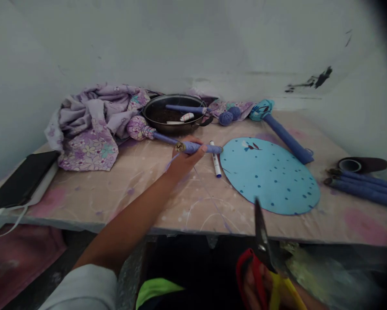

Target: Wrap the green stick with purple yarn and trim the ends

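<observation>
My left hand point(186, 160) is closed around a stick wrapped in blue-purple yarn point(213, 149), held low over the table with its bare ends showing. A white marker with a blue end point(216, 161) lies just beside it. In my right hand point(252, 284), below the table's front edge, is a pair of scissors point(262, 239) with red and yellow handles, points up, slightly blurred. Right of the marker lies an oval of light blue dotted fabric point(267, 176). Behind my left hand, a wrapped stick carries a flowered cloth ball point(139, 128).
A dark pan point(174, 127) holding a wrapped stick stands against the wall, with blue yarn balls point(226, 118) beside it. Lilac flowered cloth point(93, 116) and a black notebook point(22, 178) lie left. Wrapped sticks point(368, 189) and a dark tube point(371, 164) lie right.
</observation>
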`<move>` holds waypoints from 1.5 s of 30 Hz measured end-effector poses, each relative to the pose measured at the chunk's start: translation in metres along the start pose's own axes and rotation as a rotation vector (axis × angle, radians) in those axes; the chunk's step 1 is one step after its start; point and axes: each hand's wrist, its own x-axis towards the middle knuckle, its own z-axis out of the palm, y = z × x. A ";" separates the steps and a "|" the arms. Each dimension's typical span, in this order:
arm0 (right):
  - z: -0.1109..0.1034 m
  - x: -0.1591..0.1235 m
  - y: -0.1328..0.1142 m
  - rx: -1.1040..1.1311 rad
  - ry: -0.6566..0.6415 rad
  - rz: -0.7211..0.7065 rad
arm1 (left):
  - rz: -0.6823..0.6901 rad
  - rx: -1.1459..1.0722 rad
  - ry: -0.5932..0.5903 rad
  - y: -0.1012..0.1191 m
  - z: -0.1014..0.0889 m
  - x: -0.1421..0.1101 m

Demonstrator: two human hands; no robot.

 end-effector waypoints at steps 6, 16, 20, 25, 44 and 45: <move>0.023 0.038 -0.048 -0.223 -0.042 -0.413 | 0.107 0.074 -0.085 0.003 0.004 -0.007; 0.007 0.053 -0.054 -0.210 -0.185 -0.333 | 0.102 0.034 -0.140 0.000 -0.002 -0.004; 0.005 0.047 -0.066 -0.303 -0.028 -0.318 | 0.037 -0.014 -0.155 -0.001 -0.002 -0.004; 0.011 0.050 -0.083 -0.391 0.161 -0.304 | 0.085 -0.021 -0.140 -0.002 -0.001 -0.004; -0.002 0.073 -0.115 -0.943 0.344 -0.466 | 0.112 0.043 -0.173 0.000 -0.002 -0.003; -0.003 0.074 -0.115 -0.957 0.351 -0.462 | 0.116 0.043 -0.174 0.000 -0.002 -0.003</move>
